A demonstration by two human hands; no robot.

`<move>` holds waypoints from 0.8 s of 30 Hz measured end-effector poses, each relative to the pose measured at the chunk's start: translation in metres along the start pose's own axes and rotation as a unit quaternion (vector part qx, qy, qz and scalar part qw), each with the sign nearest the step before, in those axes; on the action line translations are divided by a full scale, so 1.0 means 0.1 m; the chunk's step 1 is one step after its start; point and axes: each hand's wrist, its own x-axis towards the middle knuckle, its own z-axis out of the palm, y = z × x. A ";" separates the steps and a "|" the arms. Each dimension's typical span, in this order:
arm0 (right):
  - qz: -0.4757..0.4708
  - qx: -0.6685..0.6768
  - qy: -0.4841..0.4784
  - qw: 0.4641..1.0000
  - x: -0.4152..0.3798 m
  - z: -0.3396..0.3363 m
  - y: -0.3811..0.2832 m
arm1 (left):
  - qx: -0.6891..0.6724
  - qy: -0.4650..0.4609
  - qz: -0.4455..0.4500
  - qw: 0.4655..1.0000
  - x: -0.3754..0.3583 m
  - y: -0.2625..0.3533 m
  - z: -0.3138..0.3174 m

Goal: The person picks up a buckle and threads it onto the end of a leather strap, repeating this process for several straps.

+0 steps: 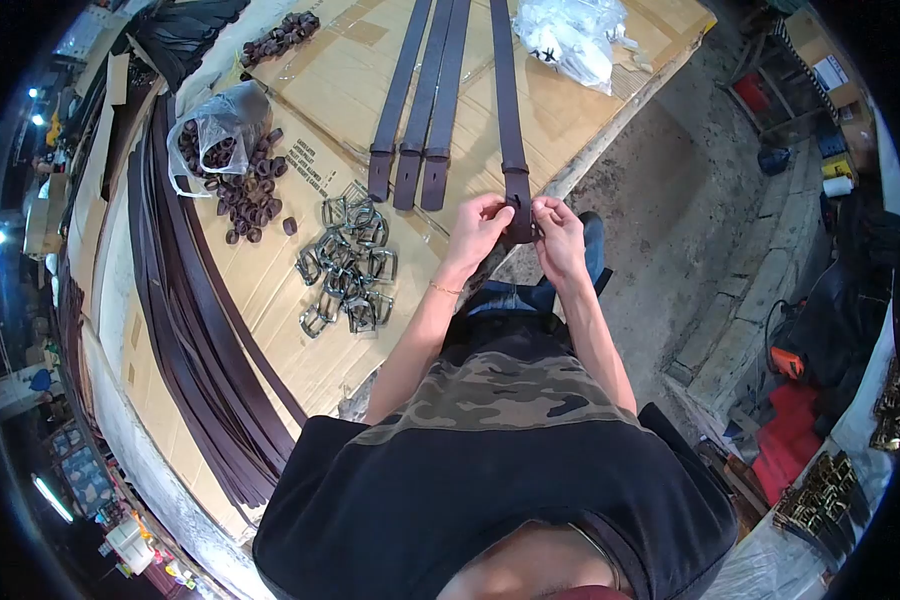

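Both my hands are at the end of a dark brown leather belt strap (507, 110), near the edge of the cardboard-covered table. My left hand (480, 230) pinches the strap's end from the left, by its slot. From the right, my right hand (560, 235) closes its fingers on the same end, which looks folded over. A leather loop sits round this strap just above my hands. To the left lie three similar belt straps (436, 110), each with a loop and a slotted end. A pile of metal buckles (348, 265) is left of my left forearm.
Small leather loops (250, 195) spill from a clear plastic bag (232, 120). Long leather strips (185, 300) lie along the table's left side. A white plastic bag (575, 40) rests at the far right corner of the cardboard (320, 60). Brass-coloured buckles (820, 490) sit at lower right.
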 end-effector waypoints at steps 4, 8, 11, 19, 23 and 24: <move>-0.004 0.036 0.019 0.999 0.04 -0.02 0.04 | -0.016 0.012 0.014 1.000 -0.01 0.07 0.05; -0.042 0.082 0.036 0.995 -0.02 0.08 0.09 | -0.071 0.055 0.007 0.996 0.03 0.06 0.09; -0.015 0.097 0.032 0.995 0.00 0.10 0.08 | -0.030 0.048 0.023 0.998 0.02 0.05 0.08; 0.013 0.015 -0.052 0.998 -0.06 0.16 -0.03 | 0.051 0.041 0.009 0.998 -0.02 0.17 0.02; -0.001 0.008 -0.072 0.997 -0.06 0.17 0.02 | 0.162 0.032 0.011 0.986 -0.04 0.24 -0.04; 0.001 0.008 -0.073 0.997 -0.06 0.17 0.02 | 0.162 0.033 0.011 0.986 -0.06 0.26 -0.05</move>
